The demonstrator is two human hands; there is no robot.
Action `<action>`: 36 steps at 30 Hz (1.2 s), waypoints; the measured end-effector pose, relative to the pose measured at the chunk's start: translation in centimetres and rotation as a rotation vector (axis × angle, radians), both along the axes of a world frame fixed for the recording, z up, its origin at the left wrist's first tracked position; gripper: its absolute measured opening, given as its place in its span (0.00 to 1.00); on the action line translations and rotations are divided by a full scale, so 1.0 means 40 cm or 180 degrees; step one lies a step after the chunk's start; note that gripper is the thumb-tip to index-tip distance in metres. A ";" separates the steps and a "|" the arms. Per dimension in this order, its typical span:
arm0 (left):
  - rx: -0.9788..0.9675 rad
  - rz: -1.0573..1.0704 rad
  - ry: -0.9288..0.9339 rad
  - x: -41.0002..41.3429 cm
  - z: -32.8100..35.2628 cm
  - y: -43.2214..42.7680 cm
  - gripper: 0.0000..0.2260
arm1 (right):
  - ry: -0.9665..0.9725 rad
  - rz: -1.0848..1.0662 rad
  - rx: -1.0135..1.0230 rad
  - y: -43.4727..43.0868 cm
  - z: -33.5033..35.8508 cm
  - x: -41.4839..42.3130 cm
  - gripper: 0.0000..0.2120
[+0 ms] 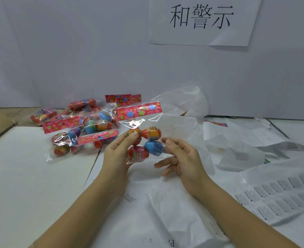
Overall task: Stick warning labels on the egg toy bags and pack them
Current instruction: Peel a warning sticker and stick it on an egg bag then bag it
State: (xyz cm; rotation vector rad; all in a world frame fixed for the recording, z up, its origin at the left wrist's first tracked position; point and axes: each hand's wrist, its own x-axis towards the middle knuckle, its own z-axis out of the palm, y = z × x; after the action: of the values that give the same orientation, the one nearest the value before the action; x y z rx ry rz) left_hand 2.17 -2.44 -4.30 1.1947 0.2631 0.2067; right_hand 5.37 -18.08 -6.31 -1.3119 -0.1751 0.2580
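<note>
Held upright above the table's middle is a clear egg toy bag [144, 122] with a red flowered header, holding orange, blue and pink eggs. My left hand [117, 154] pinches its left side with thumb and fingers. My right hand [181, 158] sits at its right side, thumb and forefinger touching the bag by the blue egg, the other fingers loosely spread. A sheet of warning labels [281, 194] lies at the right. Whether a label is on the bag cannot be seen.
A pile of more egg toy bags [79, 129] lies at the left rear. A large clear plastic bag [183, 102] stands behind the held bag. White backing sheets [237, 154] and flat plastic bags [179, 212] cover the table. A paper sign [201, 20] hangs on the wall.
</note>
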 end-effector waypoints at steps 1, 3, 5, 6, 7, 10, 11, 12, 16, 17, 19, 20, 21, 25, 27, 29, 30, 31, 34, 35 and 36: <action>-0.0016 0.0032 0.0043 0.002 -0.001 0.005 0.08 | 0.0006 -0.0053 -0.0025 -0.002 -0.001 0.002 0.09; 0.0007 0.0032 0.0110 0.009 -0.004 0.014 0.09 | -0.0027 -0.0091 -0.0120 -0.003 -0.004 0.006 0.07; 0.0052 -0.0057 0.0138 0.013 -0.006 0.019 0.09 | -0.0064 -0.0097 -0.0164 -0.001 -0.006 0.006 0.07; 0.0059 -0.0100 0.0145 0.015 -0.007 0.022 0.10 | -0.0076 -0.0098 -0.0169 0.000 -0.007 0.007 0.07; 0.0066 -0.0131 0.0158 0.016 -0.008 0.023 0.11 | -0.0086 -0.0105 -0.0196 0.000 -0.008 0.008 0.06; 0.0103 -0.0182 0.0147 0.020 -0.013 0.028 0.14 | -0.0107 -0.0135 -0.0337 0.002 -0.012 0.009 0.04; 0.0113 -0.0190 0.0142 0.021 -0.015 0.028 0.13 | -0.0118 -0.0128 -0.0364 0.003 -0.013 0.009 0.05; 0.0118 -0.0183 0.0143 0.023 -0.018 0.028 0.10 | -0.0128 -0.0121 -0.0379 0.003 -0.014 0.008 0.05; 0.0075 -0.0093 0.0204 0.027 -0.022 0.030 0.05 | -0.0143 -0.0150 -0.0402 0.004 -0.014 0.009 0.05; 0.0073 -0.0086 0.0207 0.027 -0.022 0.030 0.05 | -0.0140 -0.0143 -0.0400 0.004 -0.014 0.010 0.05; 0.0087 -0.0103 0.0183 0.027 -0.022 0.029 0.06 | -0.0137 -0.0126 -0.0375 0.003 -0.015 0.010 0.04; 0.0089 -0.0103 0.0175 0.027 -0.022 0.029 0.06 | -0.0134 -0.0124 -0.0373 0.004 -0.016 0.010 0.04; 0.0085 -0.0092 0.0172 0.027 -0.023 0.028 0.06 | -0.0129 -0.0124 -0.0386 0.004 -0.016 0.010 0.03; 0.0126 -0.0117 0.0089 0.026 -0.027 0.023 0.07 | -0.0073 -0.0142 -0.0526 0.009 -0.016 0.009 0.04; 0.0122 -0.0144 -0.0012 0.024 -0.028 0.020 0.09 | -0.0053 -0.0180 -0.0536 0.010 -0.015 0.009 0.05; 0.0100 -0.0162 -0.0091 0.024 -0.029 0.017 0.11 | -0.0025 -0.0232 -0.0511 0.011 -0.014 0.008 0.06; 0.0069 -0.0158 -0.0107 0.025 -0.030 0.016 0.12 | -0.0007 -0.0255 -0.0491 0.012 -0.014 0.007 0.06; 0.0032 -0.0146 -0.0113 0.026 -0.032 0.016 0.12 | 0.0013 -0.0272 -0.0454 0.012 -0.014 0.007 0.06; 0.0003 -0.0081 -0.0079 0.031 -0.039 0.019 0.09 | 0.0082 -0.0322 -0.0311 0.012 -0.016 0.009 0.06; -0.0029 -0.0011 -0.0024 0.034 -0.040 0.024 0.07 | 0.0107 -0.0349 -0.0268 0.010 -0.017 0.011 0.06; -0.0114 0.0073 0.0032 0.037 -0.040 0.031 0.06 | 0.0119 -0.0372 -0.0212 0.009 -0.017 0.012 0.06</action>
State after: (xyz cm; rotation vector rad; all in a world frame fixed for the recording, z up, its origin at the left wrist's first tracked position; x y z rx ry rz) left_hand 3.63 -1.22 -5.91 1.1580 0.2885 0.2152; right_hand 5.83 -17.73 -7.00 -1.3773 -0.0583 0.1903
